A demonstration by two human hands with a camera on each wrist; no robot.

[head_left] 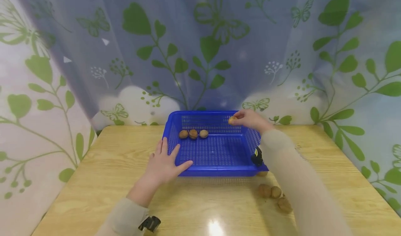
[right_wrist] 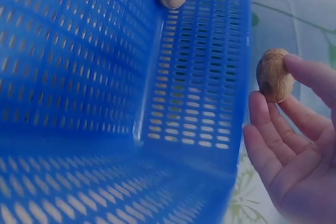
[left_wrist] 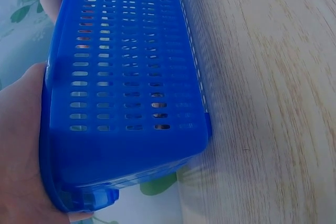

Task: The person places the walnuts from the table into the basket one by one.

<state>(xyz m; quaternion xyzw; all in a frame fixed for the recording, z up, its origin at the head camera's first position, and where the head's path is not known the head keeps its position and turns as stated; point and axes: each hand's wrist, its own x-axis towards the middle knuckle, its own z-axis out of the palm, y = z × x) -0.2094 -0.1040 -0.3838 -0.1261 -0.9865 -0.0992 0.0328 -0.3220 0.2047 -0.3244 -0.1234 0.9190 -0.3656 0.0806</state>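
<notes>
A blue plastic basket [head_left: 216,168] with slotted walls stands on the table. Three walnuts [head_left: 193,134] sit in a row inside it, toward the back left. My right hand [head_left: 252,119] pinches another walnut [right_wrist: 275,75] between thumb and fingertips, up by the basket's back right rim. The left hand [head_left: 164,163] rests on the front left corner of the basket, its fingers spread over the rim. In the left wrist view, that hand [left_wrist: 21,145] lies along the basket's edge, partly hidden behind the rim.
Several loose walnuts [head_left: 264,190] lie on the wooden table [head_left: 94,180] in front of the basket at the right, partly covered by the right sleeve [head_left: 304,180]. A curtain [head_left: 175,30] printed with leaves and butterflies hangs right behind the table's far edge.
</notes>
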